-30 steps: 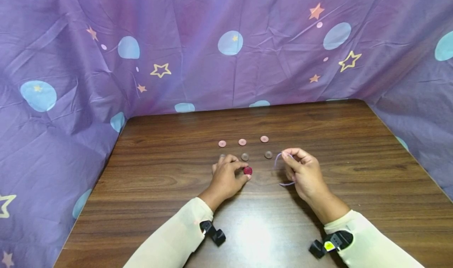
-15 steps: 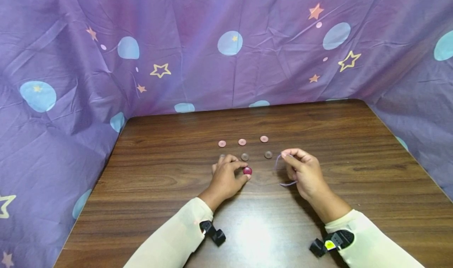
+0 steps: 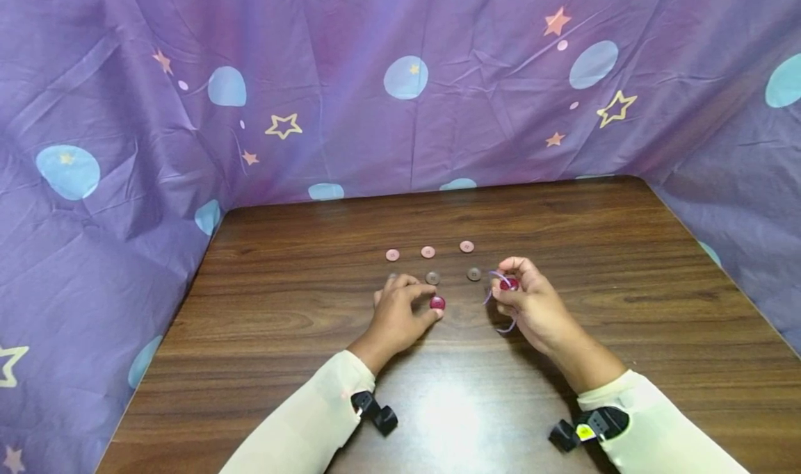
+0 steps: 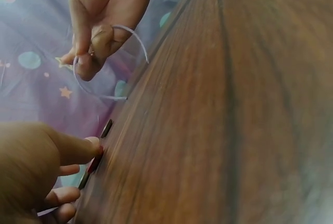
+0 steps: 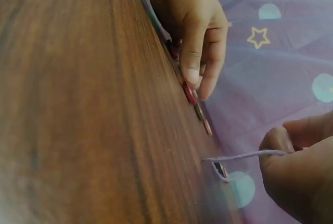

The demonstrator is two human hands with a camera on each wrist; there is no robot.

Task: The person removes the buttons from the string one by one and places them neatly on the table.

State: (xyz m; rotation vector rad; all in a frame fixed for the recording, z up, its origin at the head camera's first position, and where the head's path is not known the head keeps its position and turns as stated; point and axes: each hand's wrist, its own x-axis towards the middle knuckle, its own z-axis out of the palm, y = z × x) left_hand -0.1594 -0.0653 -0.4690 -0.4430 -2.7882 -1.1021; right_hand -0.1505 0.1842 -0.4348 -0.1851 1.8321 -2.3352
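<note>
My left hand (image 3: 400, 314) rests on the table, thumb and forefinger at opposite edges of a flat dark red button (image 3: 437, 304). In the right wrist view, its thumb tip lies right at that red button (image 5: 190, 92). Raised over the table to the right, my right hand (image 3: 532, 304) pinches a second red button (image 3: 511, 284) together with a thin purple string (image 3: 498, 274). The string crosses the front of this button, and its two loose ends curve out to the left of the fingers. Fingers hide part of the string (image 4: 139, 41) in the left wrist view.
Behind the hands lie pink buttons (image 3: 428, 252) in a row. Nearer are brown buttons (image 3: 433, 278), one mostly covered by the left hand. A purple patterned cloth (image 3: 350, 126) hangs along the far and side edges of the wooden table (image 3: 281, 383).
My right hand has turned, bringing the red button in its fingers into view, and the string's ends have shifted. The left hand has stayed at its button.
</note>
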